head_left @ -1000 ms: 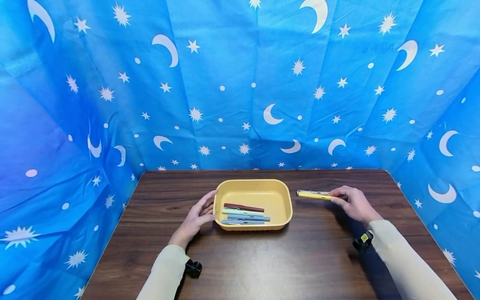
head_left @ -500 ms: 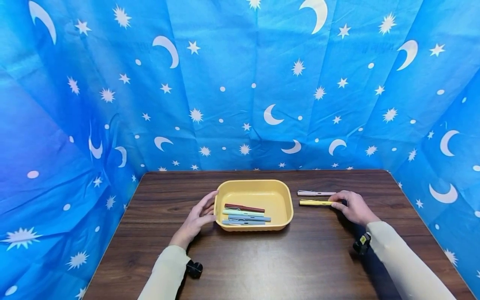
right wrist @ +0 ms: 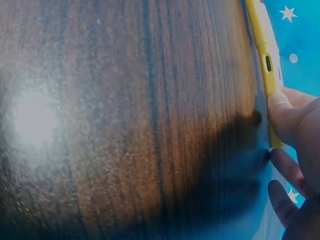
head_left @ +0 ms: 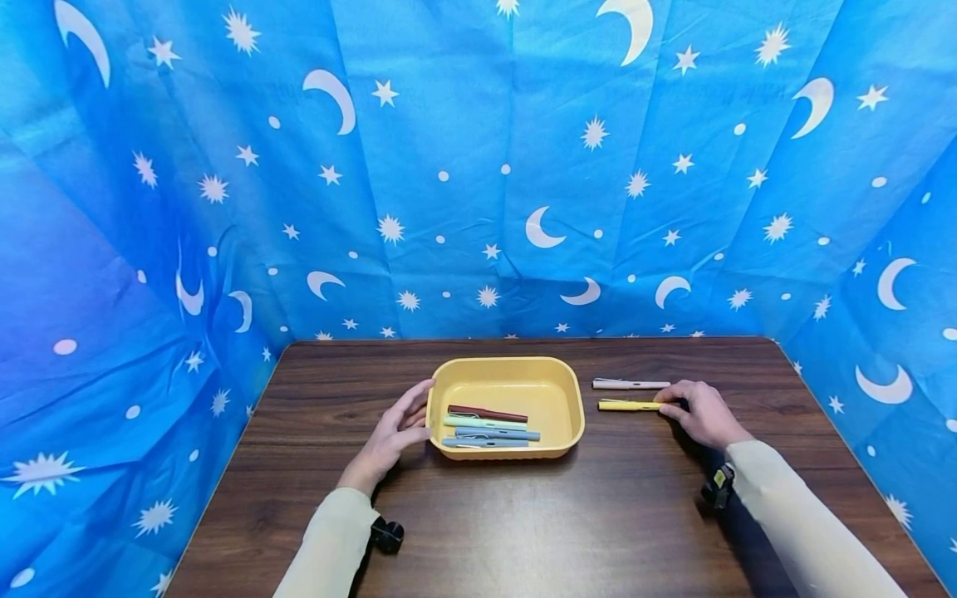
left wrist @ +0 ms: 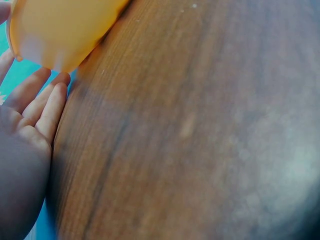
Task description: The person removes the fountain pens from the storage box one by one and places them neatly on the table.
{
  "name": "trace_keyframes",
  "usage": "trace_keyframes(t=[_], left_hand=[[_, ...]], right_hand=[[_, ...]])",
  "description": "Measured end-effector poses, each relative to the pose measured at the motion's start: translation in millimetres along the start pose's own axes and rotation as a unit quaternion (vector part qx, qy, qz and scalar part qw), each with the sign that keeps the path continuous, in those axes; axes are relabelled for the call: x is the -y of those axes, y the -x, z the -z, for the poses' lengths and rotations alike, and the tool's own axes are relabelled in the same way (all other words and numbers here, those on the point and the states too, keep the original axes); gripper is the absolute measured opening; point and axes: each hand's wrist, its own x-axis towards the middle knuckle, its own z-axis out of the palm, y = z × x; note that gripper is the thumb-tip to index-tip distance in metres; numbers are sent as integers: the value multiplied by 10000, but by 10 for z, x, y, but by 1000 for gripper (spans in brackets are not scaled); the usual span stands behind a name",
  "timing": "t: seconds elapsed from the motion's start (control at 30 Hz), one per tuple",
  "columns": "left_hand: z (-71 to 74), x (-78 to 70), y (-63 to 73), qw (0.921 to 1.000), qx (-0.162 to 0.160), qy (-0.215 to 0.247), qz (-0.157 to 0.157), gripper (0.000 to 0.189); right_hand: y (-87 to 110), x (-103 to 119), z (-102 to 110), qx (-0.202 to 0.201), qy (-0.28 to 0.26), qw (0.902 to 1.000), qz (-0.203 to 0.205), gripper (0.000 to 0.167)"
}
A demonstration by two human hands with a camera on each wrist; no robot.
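My right hand [head_left: 706,415] pinches the rear end of a yellow pen [head_left: 624,405] between thumb and fingers, low over the table to the right of the tray. In the right wrist view, the thumb lies along the barrel of this yellow pen [right wrist: 264,60]. Just beyond it, a pale pinkish-white pen [head_left: 628,384] lies roughly parallel. My left hand [head_left: 389,436] rests with spread, relaxed fingers against the left end of a yellow tray [head_left: 542,453]. Inside the tray lie a dark red pen [head_left: 501,415], a pale green pen [head_left: 478,423] and two blue-grey pens [head_left: 486,443].
The dark wood table [head_left: 523,531] reaches back to a blue curtain [head_left: 463,208] with moons and stars, which also hangs at both sides. Black wrist cameras [head_left: 387,536] are strapped to both sleeves.
My right hand has come slightly nearer with the yellow pen, and the pale pen now lies apart behind it. The left hand and the tray have stayed put.
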Motion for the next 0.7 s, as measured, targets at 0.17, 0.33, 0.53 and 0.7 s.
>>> trace_keyframes(t=[0.17,0.33,0.53,0.7], left_hand=[[4,-5,1,10000,2,-33,-29,79],[-1,-14,7,10000,-7,-57,65,78],[-6,-11,13,9999,-49,-59,149,78],[2,10,10,9998,-56,-106,157,78]], right_hand=[[-10,16,-8,6,112,9999,-67,11],[-21,5,-15,39,202,9997,-113,11],[-34,-29,-17,116,335,9993,-121,12],[-28,-25,-25,80,373,9992,-105,12]])
